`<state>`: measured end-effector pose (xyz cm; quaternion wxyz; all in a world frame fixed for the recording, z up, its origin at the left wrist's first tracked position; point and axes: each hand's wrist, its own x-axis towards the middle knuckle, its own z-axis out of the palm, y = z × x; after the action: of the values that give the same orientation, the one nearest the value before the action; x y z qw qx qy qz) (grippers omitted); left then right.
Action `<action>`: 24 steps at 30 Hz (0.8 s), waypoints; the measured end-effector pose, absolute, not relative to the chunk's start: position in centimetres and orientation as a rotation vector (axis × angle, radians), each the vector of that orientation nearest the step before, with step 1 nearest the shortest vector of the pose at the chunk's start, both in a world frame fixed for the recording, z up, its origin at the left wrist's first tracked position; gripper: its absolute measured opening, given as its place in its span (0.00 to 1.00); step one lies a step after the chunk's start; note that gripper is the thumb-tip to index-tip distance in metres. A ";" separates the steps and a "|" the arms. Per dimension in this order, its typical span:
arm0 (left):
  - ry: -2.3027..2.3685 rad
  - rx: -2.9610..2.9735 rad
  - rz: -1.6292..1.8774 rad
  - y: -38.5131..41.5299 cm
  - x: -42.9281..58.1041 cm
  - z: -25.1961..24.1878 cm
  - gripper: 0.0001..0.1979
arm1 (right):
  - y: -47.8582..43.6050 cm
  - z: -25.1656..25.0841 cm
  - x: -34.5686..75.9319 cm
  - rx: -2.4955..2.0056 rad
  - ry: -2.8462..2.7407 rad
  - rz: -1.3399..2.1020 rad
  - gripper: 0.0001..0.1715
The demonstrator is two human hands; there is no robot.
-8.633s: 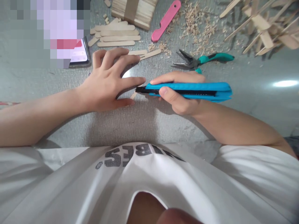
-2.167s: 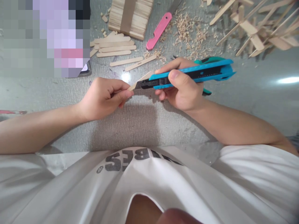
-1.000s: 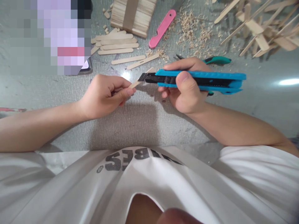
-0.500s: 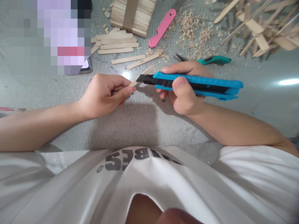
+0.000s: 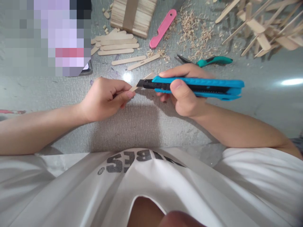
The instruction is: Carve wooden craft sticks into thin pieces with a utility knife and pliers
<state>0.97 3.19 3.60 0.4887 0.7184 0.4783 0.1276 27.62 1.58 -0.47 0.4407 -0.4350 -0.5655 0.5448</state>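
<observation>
My left hand (image 5: 107, 97) pinches one end of a wooden craft stick (image 5: 134, 89) between thumb and fingers. The stick slants up and to the right, partly hidden behind a blade. That blade belongs to a blue utility knife (image 5: 213, 85), which my right hand (image 5: 186, 91) grips with the thumb along its side. The black blade tip meets the stick close to my left fingertips. Two loose craft sticks (image 5: 129, 60) lie just beyond my hands, one with a small slot in it.
Behind lie a pile of craft sticks (image 5: 118, 46), a banded bundle (image 5: 144, 19), a pink-handled knife (image 5: 163, 28) and wood shavings (image 5: 194, 31). Green-handled pliers (image 5: 216, 61) rest beyond my right hand. A structure of joined sticks (image 5: 258, 26) stands at far right. A phone (image 5: 88, 67) lies at left.
The knife and right hand have shifted slightly left, bringing the blade nearer my left fingers. The stick now lies at a flatter-looking angle, with less of its far end showing.
</observation>
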 end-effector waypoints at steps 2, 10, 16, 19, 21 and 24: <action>1.154 1.734 0.311 3.2 1.0 3.5 0.18 | 2.1 -0.4 27.0 -0.970 -1.312 1.351 0.12; 1.123 1.653 0.411 3.2 1.3 3.5 0.17 | 2.8 -0.4 26.8 -0.977 -1.226 1.513 0.17; 1.096 1.599 0.482 3.1 1.2 3.2 0.14 | 2.4 -0.4 26.9 -1.033 -1.206 1.409 0.16; 1.108 1.597 0.464 3.1 1.1 3.2 0.14 | 2.2 -0.3 26.8 -1.034 -1.242 1.353 0.16; 1.105 1.598 0.462 3.1 1.1 3.3 0.15 | 2.0 -0.5 26.7 -0.989 -1.261 1.301 0.14; 1.091 1.609 0.481 3.2 1.1 3.3 0.16 | 1.9 -0.7 26.8 -0.932 -1.334 1.228 0.10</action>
<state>1.12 3.20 3.32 0.5390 0.6768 0.4589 0.2022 26.75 1.92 -0.66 0.5240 -0.3893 -0.5572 0.5132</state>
